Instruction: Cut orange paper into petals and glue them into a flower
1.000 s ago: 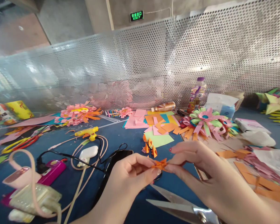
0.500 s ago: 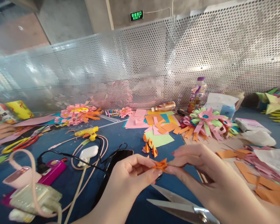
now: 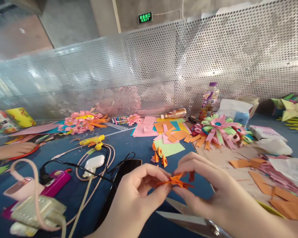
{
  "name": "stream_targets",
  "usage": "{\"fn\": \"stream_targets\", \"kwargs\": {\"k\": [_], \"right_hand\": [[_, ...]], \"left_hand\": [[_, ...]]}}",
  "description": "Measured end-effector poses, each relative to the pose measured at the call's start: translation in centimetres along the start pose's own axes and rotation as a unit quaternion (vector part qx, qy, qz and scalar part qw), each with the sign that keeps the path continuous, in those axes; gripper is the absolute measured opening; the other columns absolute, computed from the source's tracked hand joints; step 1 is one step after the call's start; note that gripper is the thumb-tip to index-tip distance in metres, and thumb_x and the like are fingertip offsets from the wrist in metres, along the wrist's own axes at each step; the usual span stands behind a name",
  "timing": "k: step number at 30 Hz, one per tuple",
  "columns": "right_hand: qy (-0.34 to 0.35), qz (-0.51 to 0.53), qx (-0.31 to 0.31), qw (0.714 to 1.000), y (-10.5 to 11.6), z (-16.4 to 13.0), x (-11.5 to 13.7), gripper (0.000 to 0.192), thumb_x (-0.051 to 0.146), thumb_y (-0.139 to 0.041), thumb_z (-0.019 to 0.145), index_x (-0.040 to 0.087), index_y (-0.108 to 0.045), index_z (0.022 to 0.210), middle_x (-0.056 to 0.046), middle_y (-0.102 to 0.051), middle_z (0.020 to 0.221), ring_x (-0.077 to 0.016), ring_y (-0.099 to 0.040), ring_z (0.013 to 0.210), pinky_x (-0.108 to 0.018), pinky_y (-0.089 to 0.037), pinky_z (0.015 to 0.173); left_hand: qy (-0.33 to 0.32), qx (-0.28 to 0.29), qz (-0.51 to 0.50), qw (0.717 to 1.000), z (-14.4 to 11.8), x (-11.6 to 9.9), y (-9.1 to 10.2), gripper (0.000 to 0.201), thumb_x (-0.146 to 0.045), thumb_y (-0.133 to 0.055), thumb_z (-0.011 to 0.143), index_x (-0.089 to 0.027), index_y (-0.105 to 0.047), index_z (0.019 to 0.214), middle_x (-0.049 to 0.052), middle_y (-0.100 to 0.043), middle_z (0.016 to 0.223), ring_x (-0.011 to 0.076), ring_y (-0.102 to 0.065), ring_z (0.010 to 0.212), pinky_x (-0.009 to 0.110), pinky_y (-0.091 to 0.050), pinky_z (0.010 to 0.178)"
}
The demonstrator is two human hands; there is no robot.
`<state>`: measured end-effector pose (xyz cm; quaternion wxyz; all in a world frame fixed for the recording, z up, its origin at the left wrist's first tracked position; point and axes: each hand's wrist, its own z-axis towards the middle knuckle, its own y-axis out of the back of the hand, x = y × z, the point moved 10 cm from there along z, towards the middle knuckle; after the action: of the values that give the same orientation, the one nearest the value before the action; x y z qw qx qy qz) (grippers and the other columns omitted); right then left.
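Observation:
A small folded piece of orange paper, with several pointed strips sticking out, is between my two hands above the blue tabletop. My left hand is closed, pinching its left end between thumb and fingers. From the other side, my right hand grips the piece with thumb and fingertips, its fingers curled over the top. Just beyond the fingertips stand several small orange paper pieces. Beneath my right hand lie open scissors, their handles hidden. A black phone is partly covered by my left hand.
A yellow hot glue gun, cables and a magenta power strip lie left. Stacked coloured paper sits behind. Paper flowers and a bottle stand right. Another person's hand rests at far left on red-handled scissors.
The orange piece has turned and its strips spread wider. My right-hand fingers have shifted over it. At far left, the other person's hand has moved inward onto the red handles.

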<state>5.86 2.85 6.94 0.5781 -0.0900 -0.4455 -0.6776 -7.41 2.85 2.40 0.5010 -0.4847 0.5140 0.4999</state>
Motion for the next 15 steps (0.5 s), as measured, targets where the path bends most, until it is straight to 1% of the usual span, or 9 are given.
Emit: {"fn": "stream_targets", "kwargs": {"k": [4, 7, 11, 15], "right_hand": [[0.034, 0.005, -0.02, 0.999, 0.4, -0.1, 0.7, 0.009, 0.013, -0.059, 0.075, 0.02, -0.059, 0.081, -0.004, -0.061, 0.08, -0.0128, -0.059, 0.069, -0.022, -0.052, 0.06], [0.07, 0.011, -0.022, 0.997, 0.5, -0.1, 1.5, 0.015, 0.009, -0.057, 0.073, 0.02, -0.058, 0.083, -0.004, -0.06, 0.08, -0.0127, -0.059, 0.069, -0.022, -0.052, 0.059], [0.112, 0.017, -0.017, 0.993, 0.6, -0.2, 2.6, 0.02, 0.005, -0.056, 0.071, 0.02, -0.056, 0.084, -0.003, -0.059, 0.077, -0.0127, -0.059, 0.069, -0.02, -0.051, 0.058], [0.127, 0.031, -0.023, 0.991, 0.8, -0.5, 3.1, 0.02, 0.004, -0.055, 0.072, 0.021, -0.054, 0.083, -0.002, -0.057, 0.075, -0.012, -0.057, 0.067, -0.019, -0.05, 0.057]], "left_hand": [[-0.029, 0.0, 0.024, 0.999, -0.3, -0.8, -0.1, 0.014, -0.027, -0.073, 0.067, -0.017, -0.063, 0.067, 0.006, -0.068, 0.081, 0.0188, -0.064, 0.08, 0.027, -0.051, 0.075], [-0.039, -0.001, 0.027, 0.999, -0.7, -1.3, -0.3, 0.013, -0.026, -0.073, 0.068, -0.018, -0.062, 0.066, 0.006, -0.067, 0.08, 0.0188, -0.063, 0.081, 0.028, -0.051, 0.076], [-0.058, 0.011, 0.029, 0.998, -1.0, -1.8, -0.7, 0.014, -0.028, -0.072, 0.069, -0.018, -0.062, 0.065, 0.007, -0.067, 0.08, 0.0191, -0.063, 0.081, 0.028, -0.051, 0.075], [-0.081, 0.024, 0.039, 0.996, -1.4, -2.2, -1.0, 0.012, -0.027, -0.071, 0.07, -0.019, -0.063, 0.065, 0.007, -0.067, 0.079, 0.0184, -0.063, 0.078, 0.027, -0.051, 0.072]]}}
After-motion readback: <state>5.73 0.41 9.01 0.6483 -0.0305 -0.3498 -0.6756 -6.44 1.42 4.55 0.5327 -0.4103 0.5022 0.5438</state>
